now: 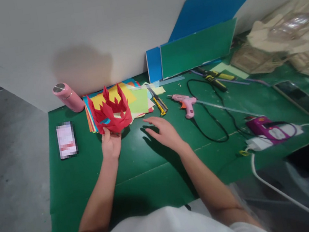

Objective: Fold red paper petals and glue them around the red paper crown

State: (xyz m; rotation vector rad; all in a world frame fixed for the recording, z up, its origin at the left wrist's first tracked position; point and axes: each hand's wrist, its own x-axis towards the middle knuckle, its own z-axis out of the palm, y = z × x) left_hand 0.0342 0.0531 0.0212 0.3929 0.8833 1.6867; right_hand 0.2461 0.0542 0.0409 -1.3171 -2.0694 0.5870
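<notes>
A red folded-paper crown with pointed tips is held up from below by my left hand, its fingers closed on the lower edge. Behind and beneath the crown lies a fan of coloured paper sheets. My right hand hovers over the green table, apart from the crown, with thumb and fingers spread and nothing between them. Just beyond it lies a yellow utility knife. Right of that hand rests a pink glue gun, a clear glue stick trailing from its back.
A pink thermos and a phone with its screen lit are at the left. Boards lean on the wall. Pliers, a dark phone, a purple plugged-in device with looping cables, and brown paper bundles occupy the right.
</notes>
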